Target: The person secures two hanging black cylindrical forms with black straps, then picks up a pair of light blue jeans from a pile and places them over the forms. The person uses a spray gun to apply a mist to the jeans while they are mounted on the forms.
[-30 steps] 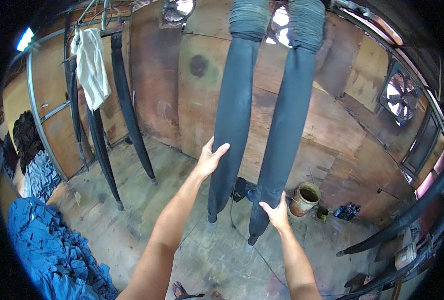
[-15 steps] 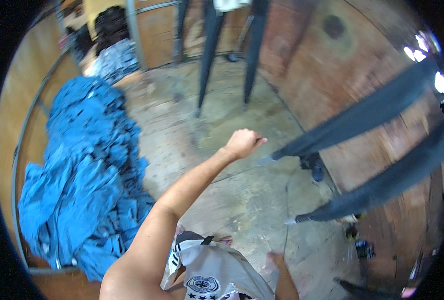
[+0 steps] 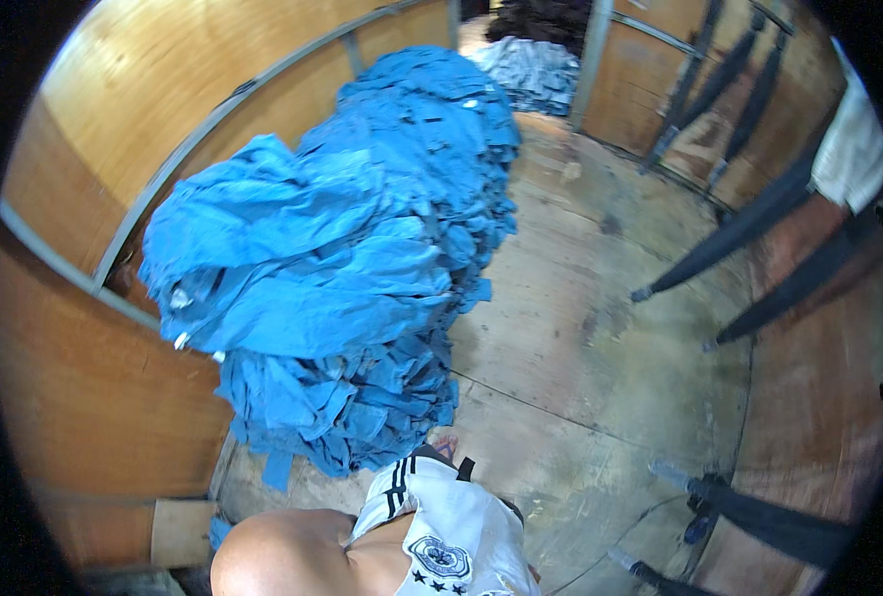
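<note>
A tall pile of blue garments rises in front of me on the left, against the wooden wall. The upper garments lie draped in loose folds, while crumpled ones bulge out beneath them near my feet. At the lower edge my left shoulder and upper arm show, but my left hand is out of the picture. Only a sliver of skin appears beside my shirt on the right, and my right hand cannot be made out. The pile is the nearest thing to me.
Dark trousers hang in inflated-looking leg shapes along the right wall, with more dark legs at the lower right. Pale blue garments lie by the far opening. A metal rail runs along the left wooden wall. Stained floor lies between.
My view has turned left toward the blue pile, which now fills the left and middle. My outstretched left fist and my right hand have gone out of the picture.
</note>
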A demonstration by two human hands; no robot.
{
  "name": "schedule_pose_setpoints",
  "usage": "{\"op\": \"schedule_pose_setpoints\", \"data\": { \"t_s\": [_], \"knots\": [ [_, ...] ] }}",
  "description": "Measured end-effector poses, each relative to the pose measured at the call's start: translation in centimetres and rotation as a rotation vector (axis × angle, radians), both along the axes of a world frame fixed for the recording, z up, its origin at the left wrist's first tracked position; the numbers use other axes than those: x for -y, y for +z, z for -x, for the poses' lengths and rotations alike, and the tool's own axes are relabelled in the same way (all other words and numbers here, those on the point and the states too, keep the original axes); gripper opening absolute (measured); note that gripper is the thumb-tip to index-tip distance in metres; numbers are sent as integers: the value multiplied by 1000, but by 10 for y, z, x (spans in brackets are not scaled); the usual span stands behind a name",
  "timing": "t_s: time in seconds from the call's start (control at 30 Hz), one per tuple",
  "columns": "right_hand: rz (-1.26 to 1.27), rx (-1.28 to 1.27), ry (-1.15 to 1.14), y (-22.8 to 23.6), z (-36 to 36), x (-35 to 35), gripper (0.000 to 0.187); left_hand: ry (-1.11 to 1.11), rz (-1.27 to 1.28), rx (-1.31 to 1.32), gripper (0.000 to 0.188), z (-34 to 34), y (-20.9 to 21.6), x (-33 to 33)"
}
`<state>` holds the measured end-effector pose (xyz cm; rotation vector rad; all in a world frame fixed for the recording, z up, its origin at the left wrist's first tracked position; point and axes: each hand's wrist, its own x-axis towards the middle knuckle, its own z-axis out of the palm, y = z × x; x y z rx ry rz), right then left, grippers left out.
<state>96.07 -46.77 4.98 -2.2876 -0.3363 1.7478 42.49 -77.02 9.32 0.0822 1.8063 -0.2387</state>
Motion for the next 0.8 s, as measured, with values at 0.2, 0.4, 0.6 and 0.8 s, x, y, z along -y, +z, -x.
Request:
{"op": "schedule_pose_setpoints", "data": {
  "t_s": [0.2,0.4,0.6,0.8],
  "knots": [
    [-137,-55,214,-34,-2,-104,27,147,-457,-68,26,18,9,-92],
    [-163,-45,471,-33,20,-237,25,405,-1256,-1168,27,193,120,-222],
    [-225,-1,603,6,71,-314,25,799,-1296,-2116,34,352,263,-159],
    [-182,42,641,22,118,-289,25,1679,-994,-1404,100,485,298,-19]
  ]
}}
